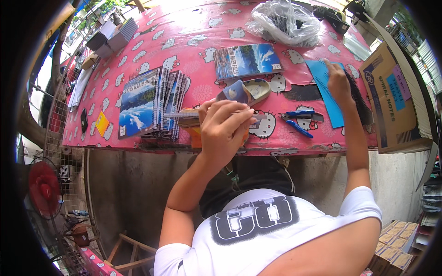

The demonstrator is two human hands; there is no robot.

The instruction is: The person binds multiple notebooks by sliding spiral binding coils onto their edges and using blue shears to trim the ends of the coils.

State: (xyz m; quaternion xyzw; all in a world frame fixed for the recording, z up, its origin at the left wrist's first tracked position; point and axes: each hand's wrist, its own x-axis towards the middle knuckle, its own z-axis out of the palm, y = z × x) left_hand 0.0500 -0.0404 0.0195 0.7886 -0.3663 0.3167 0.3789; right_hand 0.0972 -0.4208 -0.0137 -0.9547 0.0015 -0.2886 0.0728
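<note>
Wht tee [239,253] – blk print [251,221], short slvs [360,202]

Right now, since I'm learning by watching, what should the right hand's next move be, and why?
Perhaps the right hand should pinch the edge of the blue sheet, since it is over that sheet, while the left hand curls over a small stack.

Open lane: far-left tablecloth [147,57] beyond spiral notebooks [139,103] | Near-right obstacles: blue-handled pliers [299,129], blue-covered notebook [328,99], carton [391,106] (standing tall at the edge) | Far right: plastic bag [285,25]
</note>
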